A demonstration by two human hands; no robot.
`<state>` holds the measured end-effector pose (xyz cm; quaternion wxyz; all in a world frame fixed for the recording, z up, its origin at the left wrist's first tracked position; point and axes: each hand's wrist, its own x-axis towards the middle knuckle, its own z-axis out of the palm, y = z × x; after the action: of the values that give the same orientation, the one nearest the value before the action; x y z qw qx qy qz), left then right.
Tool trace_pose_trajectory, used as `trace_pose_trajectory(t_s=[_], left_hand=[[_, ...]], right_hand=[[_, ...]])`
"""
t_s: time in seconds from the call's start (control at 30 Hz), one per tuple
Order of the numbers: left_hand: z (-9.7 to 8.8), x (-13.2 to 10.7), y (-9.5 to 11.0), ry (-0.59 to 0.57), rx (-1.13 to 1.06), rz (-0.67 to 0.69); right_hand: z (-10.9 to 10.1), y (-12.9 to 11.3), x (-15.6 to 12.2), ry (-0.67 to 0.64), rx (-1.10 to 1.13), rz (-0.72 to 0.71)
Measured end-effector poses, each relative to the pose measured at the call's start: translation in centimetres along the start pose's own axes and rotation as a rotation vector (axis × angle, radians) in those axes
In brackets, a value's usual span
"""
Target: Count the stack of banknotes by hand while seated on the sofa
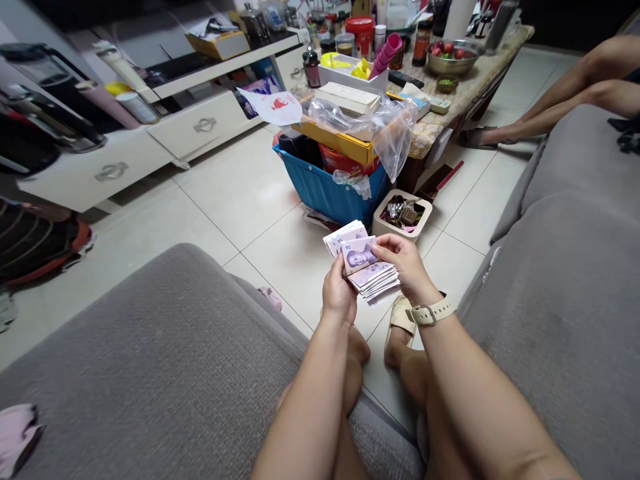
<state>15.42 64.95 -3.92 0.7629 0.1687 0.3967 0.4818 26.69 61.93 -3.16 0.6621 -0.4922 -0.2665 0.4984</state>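
— Item location?

— A fanned bundle of lilac paper banknotes (363, 265), held in the air between both hands, above pale ceramic floor tiles (260, 233), near a cream square container (401, 215).

— Finger state?

— Left hand (338, 293): fingers clenched around the bundle's lower edge. Right hand (403, 261): fingers closed over the top note, grasping it.

— Orientation?

— Long axis slants from upper left to lower right; the lower-right end lies nearer the right hand.
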Motion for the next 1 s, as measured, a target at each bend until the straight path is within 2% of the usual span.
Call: trace_pose_trajectory(t_s=[0.3,0.53,0.73,1.0], left_hand=[[-0.45,0.39,-0.26,0.000,0.020,0.045],[-0.46,0.31,-0.26,0.010,0.017,0.036],[-0.44,0.23,-0.11,-0.006,0.008,0.021],[-0.15,-0.08,-0.01,-0.004,0.025,0.039]], right_hand=[[0.15,-0.57,-0.34,-0.046,0.016,-0.018],[0.17,-0.58,-0.35,-0.053,0.012,0.019],[0.35,-0.85,-0.50,-0.104,0.025,0.104],[0.02,-0.45,-0.23,-0.021,-0.010,0.010]])
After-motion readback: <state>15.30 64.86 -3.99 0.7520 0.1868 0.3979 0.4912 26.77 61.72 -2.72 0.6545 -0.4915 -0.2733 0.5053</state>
